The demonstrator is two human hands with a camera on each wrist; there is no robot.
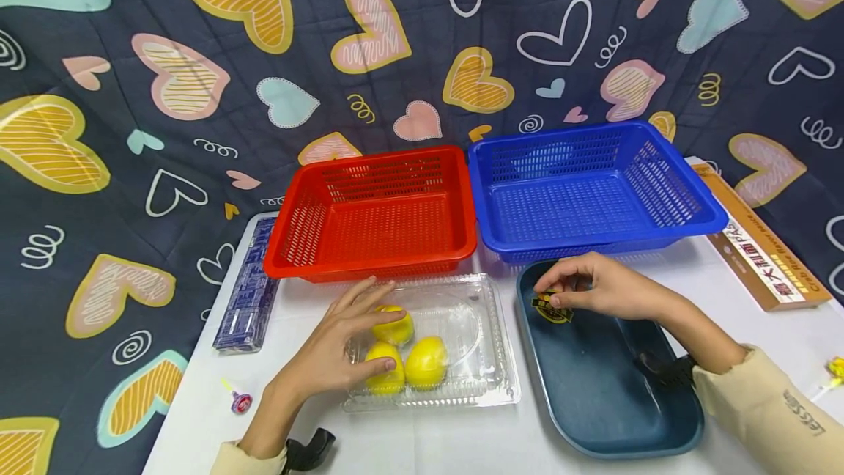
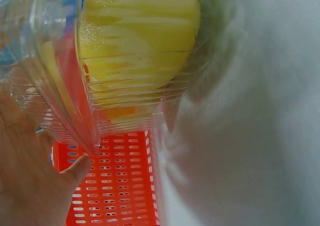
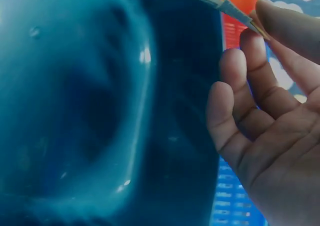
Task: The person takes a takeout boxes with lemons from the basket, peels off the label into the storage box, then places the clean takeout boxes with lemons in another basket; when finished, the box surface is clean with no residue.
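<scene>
A clear plastic container (image 1: 478, 336) with its lid down lies on the white table, with three yellow lemons (image 1: 426, 363) in its left part. My left hand (image 1: 323, 358) spreads over the container's left edge, fingers extended and thumb apart. In the left wrist view, that thumb is right at the ridged plastic rim (image 2: 92, 131). My right hand (image 1: 603, 288) pinches a small black-and-gold label (image 1: 552, 308) between thumb and forefinger, over the far left part of a dark teal tub (image 1: 593, 394). Seen edge-on in the right wrist view, the label (image 3: 232, 13) is thin.
Behind the container stands a red slotted basket (image 1: 389, 233), with a blue basket (image 1: 560, 204) beside it. Wrapped blue boxes (image 1: 247, 303) lie at left, near a lollipop (image 1: 241, 403). An orange-brown food box (image 1: 768, 255) lies at right. Heart-patterned cloth (image 1: 422, 20) hangs behind.
</scene>
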